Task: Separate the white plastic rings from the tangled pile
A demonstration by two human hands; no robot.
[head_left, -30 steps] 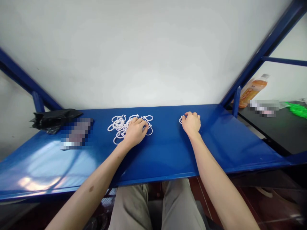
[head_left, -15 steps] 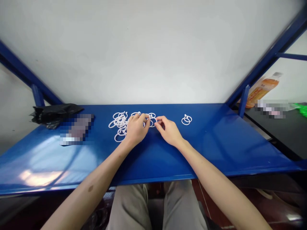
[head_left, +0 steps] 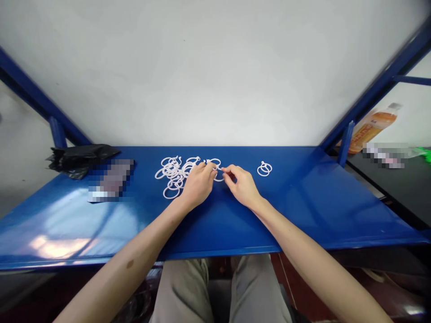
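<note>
On the blue bench [head_left: 235, 229]: a heap of white rings [head_left: 172, 169], loose and overlapping, left of centre, in front of a pale wall [head_left: 208, 80].
Left hand [head_left: 199, 183]: at the heap's right side, fingers bent; fingertips partly hidden, so whether its grip is closed on anything cannot be determined.
Right hand [head_left: 243, 183]: grip closed, thumb and forefinger pinching the edge of a single ring [head_left: 218, 180] located between the two hands.
Separate ring pair [head_left: 264, 168]: two white rings, overlapping, right of the right hand and well apart from the heap.
Bench, left end: crumpled black bag [head_left: 79, 159]; flat pixelated item [head_left: 114, 179] beside it.
Beyond right frame post [head_left: 345, 142]: orange bottle [head_left: 373, 130], seen tilted.
</note>
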